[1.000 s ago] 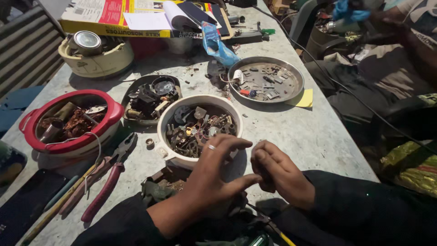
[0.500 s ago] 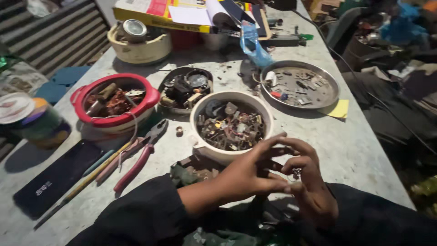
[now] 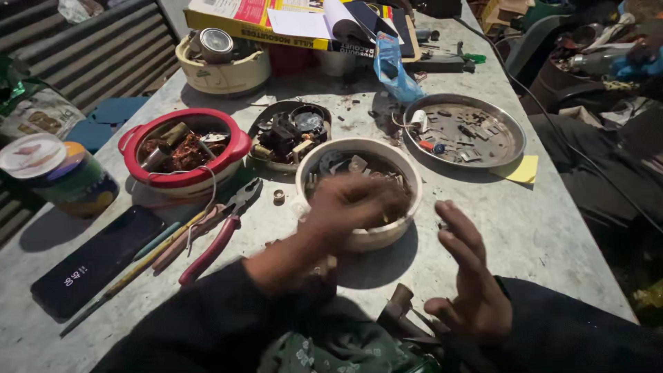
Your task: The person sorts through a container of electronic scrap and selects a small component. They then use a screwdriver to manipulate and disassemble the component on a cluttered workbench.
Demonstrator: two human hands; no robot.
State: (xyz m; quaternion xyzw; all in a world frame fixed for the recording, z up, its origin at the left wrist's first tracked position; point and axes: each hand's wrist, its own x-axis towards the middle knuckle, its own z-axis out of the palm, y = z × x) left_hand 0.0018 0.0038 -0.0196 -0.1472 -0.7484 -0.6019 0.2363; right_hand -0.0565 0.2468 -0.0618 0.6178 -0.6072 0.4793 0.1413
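Observation:
My left hand [image 3: 352, 207] reaches over a white bowl [image 3: 409, 181] full of small metal scrap parts. The hand is motion-blurred with its fingers curled down over the contents, and whether it holds a piece cannot be made out. To the bowl's right, just above the grey table [image 3: 552, 235], my right hand [image 3: 469, 283] hovers with fingers spread and nothing in it. A brown metal part [image 3: 398, 304] lies at the table's near edge beside my right hand.
Left of the white bowl sit a red-rimmed bowl [image 3: 238, 148] of coppery parts and a dark dish [image 3: 286, 135] of components. A metal plate [image 3: 514, 135] and yellow note [image 3: 521, 169] lie at the right. Red-handled pliers [image 3: 214, 238], a black phone [image 3: 97, 259] and a jar [image 3: 59, 176] are on the left.
My hands were together, pinching a small piece near the table edge. Now they have parted: the left hand has moved forward over the white bowl and the right hand has opened.

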